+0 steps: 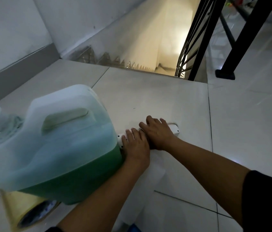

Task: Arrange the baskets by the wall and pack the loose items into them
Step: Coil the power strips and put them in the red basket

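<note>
Both my hands rest side by side on the far edge of a white flat object with rounded corners (pixel 174 128) that lies on the tiled floor. My left hand (pixel 137 146) grips it near its left corner, fingers curled over the edge. My right hand (pixel 158 133) grips it just to the right. The object's pale body (pixel 155 174) stretches toward me between my forearms; I cannot tell what it is. A big translucent jug (pixel 56 148), half full of green liquid, stands close on the left and touches my left wrist. No basket is recognisable.
A yellow tape roll (pixel 30 213) lies under the jug's near corner. A stairwell (pixel 148 64) drops away just beyond the floor edge ahead. A black metal railing (pixel 232 47) stands at the right. The grey-skirted wall (pixel 15 67) runs along the left.
</note>
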